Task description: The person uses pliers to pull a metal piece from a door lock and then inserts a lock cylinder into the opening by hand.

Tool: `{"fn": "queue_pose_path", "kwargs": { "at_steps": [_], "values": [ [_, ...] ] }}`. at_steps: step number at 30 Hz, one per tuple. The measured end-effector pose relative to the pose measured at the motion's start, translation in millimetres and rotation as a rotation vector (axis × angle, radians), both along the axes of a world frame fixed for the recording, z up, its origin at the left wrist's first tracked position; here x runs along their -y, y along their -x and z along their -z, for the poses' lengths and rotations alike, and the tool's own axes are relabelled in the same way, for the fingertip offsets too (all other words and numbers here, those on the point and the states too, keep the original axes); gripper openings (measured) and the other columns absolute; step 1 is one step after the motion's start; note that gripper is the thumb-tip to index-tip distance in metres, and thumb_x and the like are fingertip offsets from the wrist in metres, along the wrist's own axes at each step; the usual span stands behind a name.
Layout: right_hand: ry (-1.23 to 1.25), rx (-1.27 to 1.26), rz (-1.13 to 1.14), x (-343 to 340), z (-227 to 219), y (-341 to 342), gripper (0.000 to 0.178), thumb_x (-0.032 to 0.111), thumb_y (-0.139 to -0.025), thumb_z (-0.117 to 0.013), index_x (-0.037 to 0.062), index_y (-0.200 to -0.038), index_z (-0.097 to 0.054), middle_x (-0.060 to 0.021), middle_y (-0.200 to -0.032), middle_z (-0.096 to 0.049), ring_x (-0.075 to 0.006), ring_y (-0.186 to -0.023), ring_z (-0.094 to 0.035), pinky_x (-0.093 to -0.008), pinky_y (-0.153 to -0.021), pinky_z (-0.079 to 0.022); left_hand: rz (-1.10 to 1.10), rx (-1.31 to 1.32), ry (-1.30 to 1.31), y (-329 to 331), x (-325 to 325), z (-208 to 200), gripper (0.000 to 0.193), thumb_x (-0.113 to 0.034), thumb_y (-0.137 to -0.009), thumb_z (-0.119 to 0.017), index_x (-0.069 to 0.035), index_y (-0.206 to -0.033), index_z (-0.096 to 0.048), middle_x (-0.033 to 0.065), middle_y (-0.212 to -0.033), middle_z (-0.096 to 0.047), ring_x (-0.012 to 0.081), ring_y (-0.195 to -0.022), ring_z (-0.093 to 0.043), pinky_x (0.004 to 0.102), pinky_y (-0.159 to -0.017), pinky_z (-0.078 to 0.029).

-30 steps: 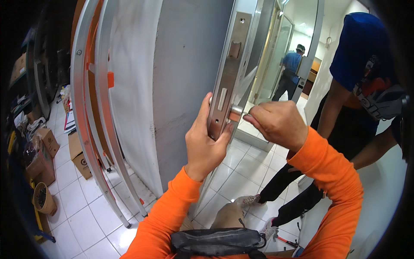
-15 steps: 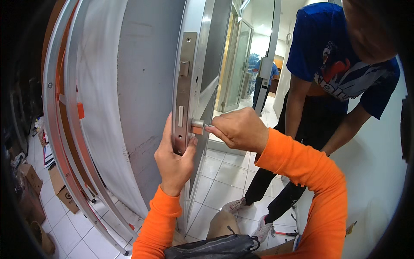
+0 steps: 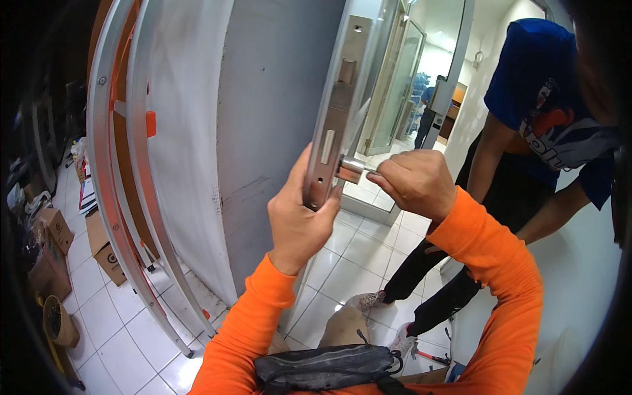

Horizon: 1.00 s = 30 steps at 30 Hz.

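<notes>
A steel mortise lock faceplate (image 3: 340, 95) runs along the edge of the aluminium-framed door (image 3: 362, 79). Its bolt end shows as a pale upright bar. From the door's side, just right of the plate, a silver lock cylinder (image 3: 350, 170) sticks out. My left hand (image 3: 297, 220) is wrapped round the door edge below the bolt, its thumb under the cylinder. My right hand (image 3: 421, 181), closed in a pinch, holds a key (image 3: 370, 172) whose thin shank reaches into the cylinder; the fingers hide its head.
At the right a person in a blue shirt (image 3: 533, 79) bends forward, close to my right arm. On the left a ladder (image 3: 108, 164) leans by a grey panel (image 3: 270, 131). Cardboard boxes (image 3: 105, 247) and a basket (image 3: 60, 320) stand on the tiled floor. A red-handled tool (image 3: 431, 355) lies near the person's shoes.
The whole scene has shifted right and slightly up in the picture, with the door leaning more. Both hands keep their holds on the door edge and the key.
</notes>
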State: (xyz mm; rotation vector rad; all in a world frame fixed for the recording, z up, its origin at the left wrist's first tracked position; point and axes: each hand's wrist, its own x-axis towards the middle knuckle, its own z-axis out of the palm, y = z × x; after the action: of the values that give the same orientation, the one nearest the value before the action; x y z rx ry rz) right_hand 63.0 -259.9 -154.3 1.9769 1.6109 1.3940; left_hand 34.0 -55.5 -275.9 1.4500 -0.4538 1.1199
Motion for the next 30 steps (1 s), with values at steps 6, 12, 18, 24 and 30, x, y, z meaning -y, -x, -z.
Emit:
{"fn": "queue_pose_path", "kwargs": {
  "at_steps": [6,12,18,24,30],
  "values": [
    [-0.007,-0.039,-0.014,-5.1,-0.3,-3.2,0.032,0.024,-0.093,-0.08,0.0109,-0.074,-0.057,-0.0059,-0.058,-0.054,-0.0243,-0.05,-0.059,-0.036,-0.048,-0.048,0.02,-0.049,0.034,-1.5,-0.9,-0.1,0.071,-0.001,-0.083,-0.077,0.0,-0.151,-0.055,0.0193,-0.12,-0.077,0.0198,-0.096,-0.078,0.0323,-0.085,-0.061],
    [-0.016,0.04,-0.093,-9.2,-0.1,-9.6,0.032,0.024,-0.092,-0.08,0.0115,-0.074,-0.057,-0.0066,-0.059,-0.054,-0.0247,-0.049,-0.058,-0.0358,-0.047,-0.047,-0.04,0.109,0.094,-13.6,-4.5,1.5,0.067,-0.002,-0.079,-0.081,-0.001,-0.143,-0.061,0.0149,-0.116,-0.075,0.021,-0.094,-0.074,0.0328,-0.085,-0.06],
    [-0.042,-0.014,-0.074,-5.9,-0.1,-9.5,0.033,0.024,-0.092,-0.081,0.0108,-0.074,-0.057,-0.0069,-0.057,-0.055,-0.0242,-0.049,-0.06,-0.0354,-0.046,-0.048,-0.172,0.21,0.057,-11.2,-0.7,4.0,0.057,0.002,-0.079,-0.083,0.002,-0.132,-0.062,0.0115,-0.122,-0.066,0.0225,-0.109,-0.068,0.0346,-0.099,-0.054],
    [-0.036,0.052,-0.06,-2.8,1.0,-8.0,0.034,0.024,-0.09,-0.082,0.0113,-0.072,-0.056,-0.0056,-0.057,-0.054,-0.0234,-0.049,-0.059,-0.0353,-0.046,-0.047,-0.225,0.214,-0.016,-13.0,-2.8,1.5,0.058,0.002,-0.079,-0.083,0.003,-0.134,-0.061,0.0123,-0.12,-0.067,0.021,-0.106,-0.068,0.0339,-0.098,-0.053],
    [-0.067,0.02,-0.078,-11.3,-0.1,-12.7,0.034,0.027,-0.092,-0.081,0.0107,-0.073,-0.057,-0.005,-0.059,-0.056,-0.0239,-0.051,-0.06,-0.0358,-0.048,-0.048,-0.169,0.219,0.064,-16.9,-7.2,2.4,0.058,-0.001,-0.075,-0.084,0.0,-0.129,-0.063,0.0154,-0.122,-0.069,0.0292,-0.108,-0.07,0.0392,-0.098,-0.055]
  ]
}}
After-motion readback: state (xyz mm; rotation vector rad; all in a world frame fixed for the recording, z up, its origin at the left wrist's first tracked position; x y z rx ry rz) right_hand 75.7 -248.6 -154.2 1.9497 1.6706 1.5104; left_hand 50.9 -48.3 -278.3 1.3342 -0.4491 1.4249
